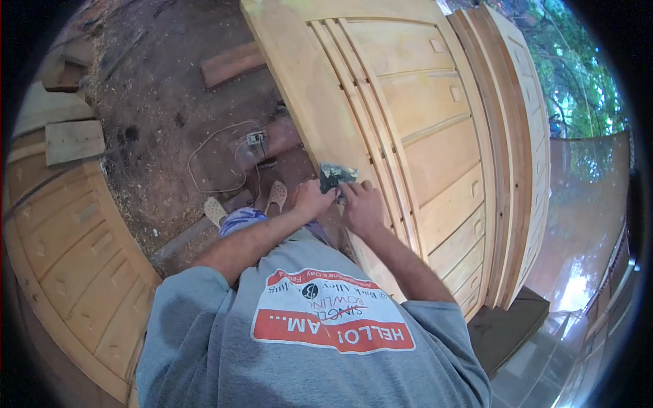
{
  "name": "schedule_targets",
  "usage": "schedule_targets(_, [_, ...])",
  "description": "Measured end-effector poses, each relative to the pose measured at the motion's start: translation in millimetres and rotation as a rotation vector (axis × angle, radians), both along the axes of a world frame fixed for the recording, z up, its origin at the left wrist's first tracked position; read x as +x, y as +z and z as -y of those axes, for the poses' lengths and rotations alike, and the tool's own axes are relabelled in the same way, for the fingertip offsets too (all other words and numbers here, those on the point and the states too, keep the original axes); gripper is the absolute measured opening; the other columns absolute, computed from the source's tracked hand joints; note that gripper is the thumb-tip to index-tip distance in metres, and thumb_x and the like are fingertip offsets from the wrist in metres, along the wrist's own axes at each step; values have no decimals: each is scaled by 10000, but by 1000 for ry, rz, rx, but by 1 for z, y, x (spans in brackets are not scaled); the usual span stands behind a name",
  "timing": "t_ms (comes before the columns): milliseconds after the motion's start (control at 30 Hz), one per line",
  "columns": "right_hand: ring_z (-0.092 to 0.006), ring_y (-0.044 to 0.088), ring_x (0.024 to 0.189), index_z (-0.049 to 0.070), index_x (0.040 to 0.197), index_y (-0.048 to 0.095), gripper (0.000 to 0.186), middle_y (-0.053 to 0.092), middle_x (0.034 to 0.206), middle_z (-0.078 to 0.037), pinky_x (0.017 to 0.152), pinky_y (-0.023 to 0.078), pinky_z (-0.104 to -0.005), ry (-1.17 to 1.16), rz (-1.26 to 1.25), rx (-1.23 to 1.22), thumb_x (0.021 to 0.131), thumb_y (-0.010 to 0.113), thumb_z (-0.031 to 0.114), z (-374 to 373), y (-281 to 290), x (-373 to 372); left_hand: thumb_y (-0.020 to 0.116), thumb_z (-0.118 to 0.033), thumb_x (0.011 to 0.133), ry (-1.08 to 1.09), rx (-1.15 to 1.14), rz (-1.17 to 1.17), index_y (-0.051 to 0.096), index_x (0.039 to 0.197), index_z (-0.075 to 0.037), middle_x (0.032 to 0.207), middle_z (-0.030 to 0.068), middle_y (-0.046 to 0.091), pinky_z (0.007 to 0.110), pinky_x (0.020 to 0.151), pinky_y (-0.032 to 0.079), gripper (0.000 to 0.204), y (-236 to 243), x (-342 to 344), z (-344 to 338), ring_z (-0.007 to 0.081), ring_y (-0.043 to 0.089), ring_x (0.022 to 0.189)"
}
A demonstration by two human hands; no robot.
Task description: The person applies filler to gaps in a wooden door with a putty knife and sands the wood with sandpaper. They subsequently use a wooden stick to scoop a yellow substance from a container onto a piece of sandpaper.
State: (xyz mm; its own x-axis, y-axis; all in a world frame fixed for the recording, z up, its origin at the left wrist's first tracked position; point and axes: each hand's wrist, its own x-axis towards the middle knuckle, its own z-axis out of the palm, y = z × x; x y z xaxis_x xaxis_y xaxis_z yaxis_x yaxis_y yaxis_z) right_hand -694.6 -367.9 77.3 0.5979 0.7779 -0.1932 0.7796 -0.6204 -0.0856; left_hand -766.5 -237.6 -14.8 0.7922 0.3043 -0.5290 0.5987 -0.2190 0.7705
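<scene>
In front of my body, both hands come together at the near edge of a pale wooden panelled door [435, 183]. A small dark green-black sheet or pouch [333, 175] with a pale, worn-looking edge is between my hands; its exact kind is unclear. My left hand [315, 198] is closed with its fingertips at the sheet's lower left edge. My right hand [364, 207] pinches it at the lower right, the fingers bent over it. Something small and pale shows between the fingertips, too small to name. The door's long grooves and raised panels lie just right of my right hand.
More panelled doors [507, 156] stand stacked at right. Another panelled door [81, 251] lies at left, with a wood block [75, 143] by its top. A small electrical box [256, 139] with a looping cord rests on the dirt floor, near a reddish plank [233, 64] and my shoes [277, 197].
</scene>
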Motion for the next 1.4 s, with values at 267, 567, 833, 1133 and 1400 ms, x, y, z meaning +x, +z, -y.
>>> schedule_targets(267, [-322,583,1011,98,1086,652,293,677,1047,-93,777,457,-471,14,-17,13,811,681,197,-5,-7,8,718,-543,819,6,17,-15,754,1032,-82,975,237,728,503,832,547,510,-6,1,1,409,705,947])
schedule_targets(567, [-325,591,994,104,1173,675,394,696,1119,-88,814,493,-465,80,4,68,783,620,82,-4,-9,5,723,-531,827,18,2,-33,742,1074,-92,990,232,728,506,866,542,504,-8,3,3,409,699,980])
schedule_targets(833, [-333,593,994,102,1168,676,397,694,1139,-92,813,501,-462,116,20,86,771,666,94,-1,-14,-1,703,-528,841,-19,6,-40,735,1088,-88,1037,229,723,505,873,539,506,-3,1,2,423,688,1010])
schedule_targets(1133, [-337,592,973,102,1137,675,389,691,1107,-98,805,499,-463,145,38,106,751,708,144,-11,-8,-4,722,-483,844,12,-6,-48,729,1048,-60,1023,263,714,517,877,539,469,6,-1,1,432,686,1011])
schedule_targets(1400, [-319,593,1018,96,1115,664,362,685,1116,-81,785,488,-461,115,-8,57,766,691,183,-16,-7,-1,691,-394,863,49,45,61,720,999,-34,982,269,712,533,836,544,386,-2,-5,4,447,689,969])
